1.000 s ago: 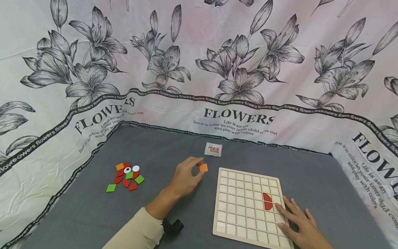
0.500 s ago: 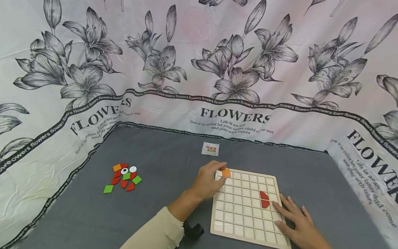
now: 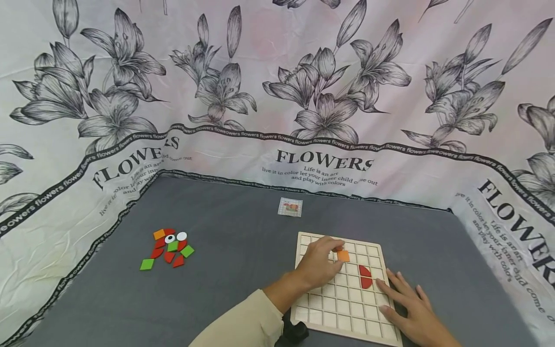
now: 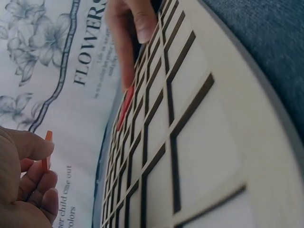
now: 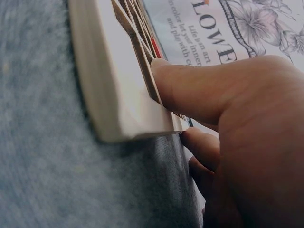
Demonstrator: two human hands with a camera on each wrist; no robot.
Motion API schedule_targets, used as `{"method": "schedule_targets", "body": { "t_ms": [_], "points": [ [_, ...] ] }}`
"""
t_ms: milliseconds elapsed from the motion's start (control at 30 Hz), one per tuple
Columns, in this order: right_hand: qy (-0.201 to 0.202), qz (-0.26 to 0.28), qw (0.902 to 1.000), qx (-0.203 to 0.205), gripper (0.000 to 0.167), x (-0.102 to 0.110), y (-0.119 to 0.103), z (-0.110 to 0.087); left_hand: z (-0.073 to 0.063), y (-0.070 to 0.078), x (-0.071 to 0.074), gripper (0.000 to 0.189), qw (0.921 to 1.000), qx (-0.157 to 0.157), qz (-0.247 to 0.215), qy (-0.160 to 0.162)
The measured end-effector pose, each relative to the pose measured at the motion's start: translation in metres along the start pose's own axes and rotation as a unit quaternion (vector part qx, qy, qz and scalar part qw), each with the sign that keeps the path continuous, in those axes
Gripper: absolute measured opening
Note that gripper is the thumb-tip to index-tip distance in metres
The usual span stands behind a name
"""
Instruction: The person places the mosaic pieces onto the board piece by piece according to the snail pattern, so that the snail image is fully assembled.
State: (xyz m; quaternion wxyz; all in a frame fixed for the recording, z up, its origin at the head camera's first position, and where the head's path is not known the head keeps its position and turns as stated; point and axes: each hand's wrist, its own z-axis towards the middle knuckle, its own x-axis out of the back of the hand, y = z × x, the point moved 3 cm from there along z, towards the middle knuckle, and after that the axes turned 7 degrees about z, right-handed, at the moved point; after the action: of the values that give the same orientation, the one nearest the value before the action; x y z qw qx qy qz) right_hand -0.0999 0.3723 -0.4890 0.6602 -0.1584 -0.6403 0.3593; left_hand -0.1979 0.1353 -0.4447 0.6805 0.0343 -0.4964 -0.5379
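My left hand [image 3: 323,262] pinches an orange square tile [image 3: 343,256] between thumb and fingers, over the upper middle of the wooden grid board [image 3: 314,315]. In the left wrist view the tile [image 4: 47,151] is seen edge-on, above the board's squares. Two red quarter-round tiles [image 3: 366,277] sit in the grid and together form a half circle. My right hand [image 3: 412,308] rests at the board's right edge, thumb and index fingertip on its face, the other fingers extended beside the rim. In the right wrist view the thumb [image 5: 190,88] lies over the frame.
Left on the grey cloth [image 3: 225,270] lies a cluster of loose red, green, orange and white tiles, with a green tile [image 3: 147,264] at its front. A small picture card [image 3: 290,207] lies behind the board. Floral fabric walls [image 3: 243,159] enclose the surface.
My left hand has carried the orange tile rightward from the bare cloth to over the board. The right hand has stayed at the board's edge. The head view has shifted slightly.
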Motion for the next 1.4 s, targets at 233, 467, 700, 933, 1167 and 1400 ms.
{"method": "schedule_targets", "body": {
  "t_ms": [233, 467, 700, 933, 1167, 1400],
  "points": [
    [0.005, -0.004, 1.0000, -0.001, 0.051, 0.000, -0.002, 0.001, 0.003, 0.002, -0.020, 0.035, 0.9986, 0.022, 0.016, -0.045],
    [0.003, -0.001, 1.0000, -0.001, 0.052, -0.001, 0.001, 0.001, 0.004, -0.001, -0.039, 0.034, 0.9941, 0.035, 0.057, -0.086],
    [0.016, -0.008, 0.9996, 0.022, 0.053, -0.002, 0.002, 0.000, 0.003, -0.006, -0.048, 0.034, 0.9935, 0.031, 0.067, -0.087],
    [0.018, -0.004, 0.9996, 0.019, 0.053, -0.002, 0.004, 0.000, 0.004, -0.005, -0.050, 0.038, 0.9936, 0.021, 0.069, -0.087],
    [0.011, -0.002, 0.9999, 0.007, 0.052, -0.002, 0.003, 0.002, 0.003, -0.008, -0.050, 0.032, 0.9961, 0.018, 0.061, -0.060],
    [-0.005, 0.010, 0.9998, -0.019, 0.053, -0.001, 0.004, 0.002, 0.003, -0.008, -0.055, 0.032, 0.9960, 0.041, 0.053, -0.060]
  ]
}}
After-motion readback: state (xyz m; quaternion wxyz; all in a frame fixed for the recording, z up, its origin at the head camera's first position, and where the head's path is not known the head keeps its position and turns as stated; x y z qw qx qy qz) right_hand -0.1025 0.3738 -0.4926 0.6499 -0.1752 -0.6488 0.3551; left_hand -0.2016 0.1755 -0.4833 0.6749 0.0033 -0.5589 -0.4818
